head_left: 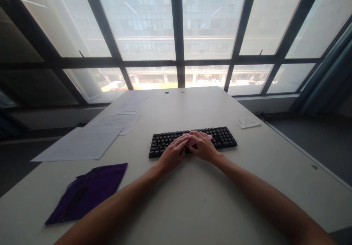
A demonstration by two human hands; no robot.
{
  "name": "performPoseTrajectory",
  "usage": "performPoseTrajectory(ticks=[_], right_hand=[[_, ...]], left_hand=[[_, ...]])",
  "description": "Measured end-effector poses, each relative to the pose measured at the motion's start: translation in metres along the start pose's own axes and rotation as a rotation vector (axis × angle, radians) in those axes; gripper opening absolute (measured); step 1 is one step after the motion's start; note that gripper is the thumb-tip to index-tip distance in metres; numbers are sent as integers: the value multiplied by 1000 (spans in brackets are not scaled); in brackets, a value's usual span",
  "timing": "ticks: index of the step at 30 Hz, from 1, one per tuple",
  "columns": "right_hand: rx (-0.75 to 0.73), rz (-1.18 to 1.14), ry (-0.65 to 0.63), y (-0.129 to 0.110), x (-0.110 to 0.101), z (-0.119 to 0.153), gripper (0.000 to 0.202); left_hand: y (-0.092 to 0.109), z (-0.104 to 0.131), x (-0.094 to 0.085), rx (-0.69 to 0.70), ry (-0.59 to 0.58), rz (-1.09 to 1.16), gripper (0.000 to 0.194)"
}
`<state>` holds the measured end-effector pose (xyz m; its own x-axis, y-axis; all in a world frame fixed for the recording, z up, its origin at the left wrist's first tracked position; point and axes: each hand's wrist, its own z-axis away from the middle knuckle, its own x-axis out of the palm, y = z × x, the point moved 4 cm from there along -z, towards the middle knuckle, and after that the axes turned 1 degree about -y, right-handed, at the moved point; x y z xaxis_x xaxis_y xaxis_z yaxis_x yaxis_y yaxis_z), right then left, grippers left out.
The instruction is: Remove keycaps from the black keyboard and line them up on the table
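A black keyboard [226, 136] lies at a slight slant on the white table [187, 186]. On its middle keys rests a soft-looking pink lump [190, 141] with curved ridges, mostly covered by my fingers. A bit of it pokes out to the right of my right hand. My left hand [173, 150] lies over the lump's left side, fingers closed together on it. From the other side my right hand [204, 145] has its fingers bent over the lump, and the fingertips of both hands meet there.
A purple cloth pouch [95, 186] lies at front left, beside my left forearm. Printed paper sheets [82, 142] overlap along the table's left side. A small clear packet [247, 122] sits near the right edge. Large windows [145, 21] stand beyond the table, with a curtain [324, 72] at right.
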<state>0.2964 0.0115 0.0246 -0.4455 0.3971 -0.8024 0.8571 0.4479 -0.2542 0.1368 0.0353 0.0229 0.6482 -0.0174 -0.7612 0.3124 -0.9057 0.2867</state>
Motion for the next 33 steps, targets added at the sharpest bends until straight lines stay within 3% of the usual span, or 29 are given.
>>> performPoseTrajectory(ticks=[7, 15, 33], right_hand=[[-51, -60, 46, -3, -4, 1, 33], [-84, -95, 9, -6, -5, 1, 39], [-72, -105, 5, -5, -3, 1, 42]], left_hand=[[6, -1, -4, 46, 30, 39, 51], [7, -2, -4, 37, 24, 38, 38], [5, -2, -4, 20, 31, 28, 39]])
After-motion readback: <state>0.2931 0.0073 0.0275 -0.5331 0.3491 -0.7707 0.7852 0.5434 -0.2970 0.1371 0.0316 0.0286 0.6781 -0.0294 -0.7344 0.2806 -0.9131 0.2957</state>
